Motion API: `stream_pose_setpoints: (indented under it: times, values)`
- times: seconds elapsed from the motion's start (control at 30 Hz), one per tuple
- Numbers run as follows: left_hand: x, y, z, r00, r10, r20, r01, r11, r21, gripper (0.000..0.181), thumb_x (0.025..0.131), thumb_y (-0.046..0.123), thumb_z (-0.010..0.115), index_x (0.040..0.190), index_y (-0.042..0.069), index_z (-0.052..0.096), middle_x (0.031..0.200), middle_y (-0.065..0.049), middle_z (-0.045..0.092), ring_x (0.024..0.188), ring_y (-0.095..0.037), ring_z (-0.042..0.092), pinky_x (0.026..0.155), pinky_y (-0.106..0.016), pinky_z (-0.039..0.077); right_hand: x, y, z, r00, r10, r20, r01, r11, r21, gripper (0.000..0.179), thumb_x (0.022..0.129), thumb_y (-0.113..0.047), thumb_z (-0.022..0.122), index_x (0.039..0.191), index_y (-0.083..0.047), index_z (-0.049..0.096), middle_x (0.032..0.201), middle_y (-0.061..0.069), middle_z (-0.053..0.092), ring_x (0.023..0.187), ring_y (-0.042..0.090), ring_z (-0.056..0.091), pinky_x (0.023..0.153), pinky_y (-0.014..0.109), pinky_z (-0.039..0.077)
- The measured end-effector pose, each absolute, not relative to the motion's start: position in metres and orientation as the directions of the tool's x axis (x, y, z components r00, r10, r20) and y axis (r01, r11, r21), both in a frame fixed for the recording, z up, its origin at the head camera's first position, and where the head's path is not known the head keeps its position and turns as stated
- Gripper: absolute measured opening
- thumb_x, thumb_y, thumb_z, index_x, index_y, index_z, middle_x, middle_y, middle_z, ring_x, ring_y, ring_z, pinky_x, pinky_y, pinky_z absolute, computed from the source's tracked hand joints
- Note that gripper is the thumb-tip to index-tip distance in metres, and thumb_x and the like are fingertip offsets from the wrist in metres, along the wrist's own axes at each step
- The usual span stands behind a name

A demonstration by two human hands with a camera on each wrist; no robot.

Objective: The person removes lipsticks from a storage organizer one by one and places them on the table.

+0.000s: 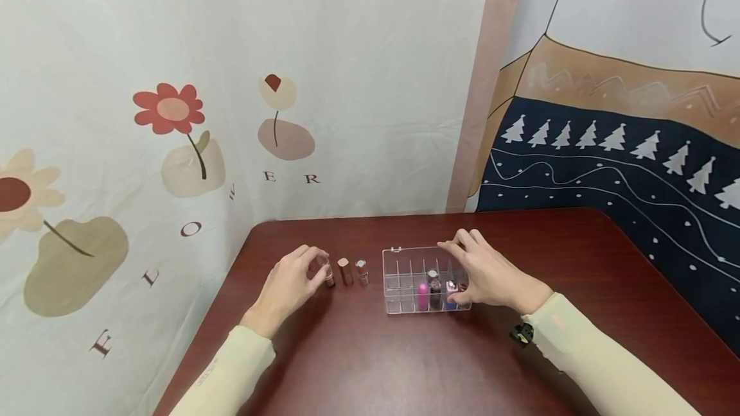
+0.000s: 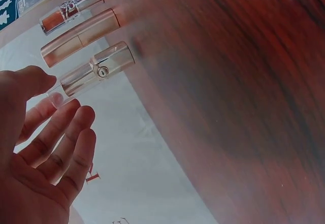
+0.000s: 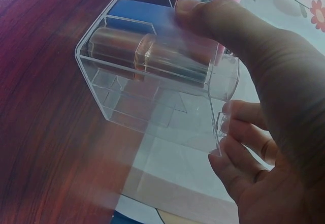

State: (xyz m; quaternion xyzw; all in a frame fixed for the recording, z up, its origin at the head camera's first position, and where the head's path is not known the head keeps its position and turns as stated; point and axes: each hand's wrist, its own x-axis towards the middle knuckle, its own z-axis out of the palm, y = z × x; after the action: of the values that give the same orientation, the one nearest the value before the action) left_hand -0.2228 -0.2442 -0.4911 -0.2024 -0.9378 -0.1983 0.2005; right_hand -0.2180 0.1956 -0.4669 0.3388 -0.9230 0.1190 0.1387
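Three lipstick tubes stand in a row on the table. My left hand [image 1: 291, 281] has thumb and index finger at the top of the nearest one, a clear-capped lipstick [image 2: 99, 70], pinching its cap. Beside it are a rose-gold lipstick [image 1: 345, 271] and a lipstick with a clear, patterned case [image 1: 361, 271]. A clear divided organizer box [image 1: 399, 300] stands to their right. My right hand [image 1: 488, 271] grips its right end, the thumb over the front tubes and the fingers at the back edge. A blue tube [image 3: 139, 18] lies partly behind that thumb.
In the organizer's compartments stand a bright pink tube [image 1: 423, 297], a dark tube [image 1: 435, 294] and a brownish metallic tube [image 3: 147, 56]. The brown table [image 1: 370, 364] meets printed cloth [image 1: 370, 146] behind and to the left. A dark-blue patterned cloth [image 1: 584, 172] hangs at right.
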Motion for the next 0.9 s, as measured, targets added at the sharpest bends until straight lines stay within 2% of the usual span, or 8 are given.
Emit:
stream_pose_setpoints:
  times: [0.27,0.6,0.9]
  values:
    - [-0.226,-0.2435,-0.4952,-0.818,0.304,0.489,0.473,0.838,0.271,0.017,0.098,0.008,0.09,0.113,0.014,0.082,0.1,-0.001,0.078,0.082,-0.014,0.078,0.074,-0.032,0.064,-0.2186,0.1951,-0.4686,-0.734,-0.589,0.339,-0.655,0.745,-0.126,0.103,0.069,-0.04,0.116,0.155,-0.006,0.07,0.122,0.004,0.061,0.112,0.019,0.051,0.084,0.032,0.061]
    - [-0.2254,-0.2446,-0.4946,-0.846,0.28,0.453,0.439,0.849,0.294,0.016,0.101,0.012,0.088,0.116,0.015,0.082,0.101,0.0,0.077,0.084,-0.012,0.076,0.076,-0.033,0.064,-0.2182,0.1935,-0.4675,-0.732,-0.594,0.334,-0.658,0.743,-0.121,0.104,0.069,-0.041,0.115,0.156,-0.006,0.07,0.122,0.004,0.06,0.112,0.019,0.051,0.084,0.032,0.061]
    - [-0.2265,-0.2433,-0.4918,-0.846,0.284,0.451,0.437,0.854,0.282,0.021,0.101,0.013,0.087,0.122,0.012,0.082,0.104,-0.004,0.077,0.087,-0.02,0.077,0.074,-0.035,0.063,-0.2182,0.1956,-0.4681,-0.736,-0.586,0.339,-0.652,0.748,-0.122,0.104,0.068,-0.04,0.116,0.155,-0.005,0.07,0.121,0.004,0.06,0.111,0.018,0.049,0.083,0.031,0.06]
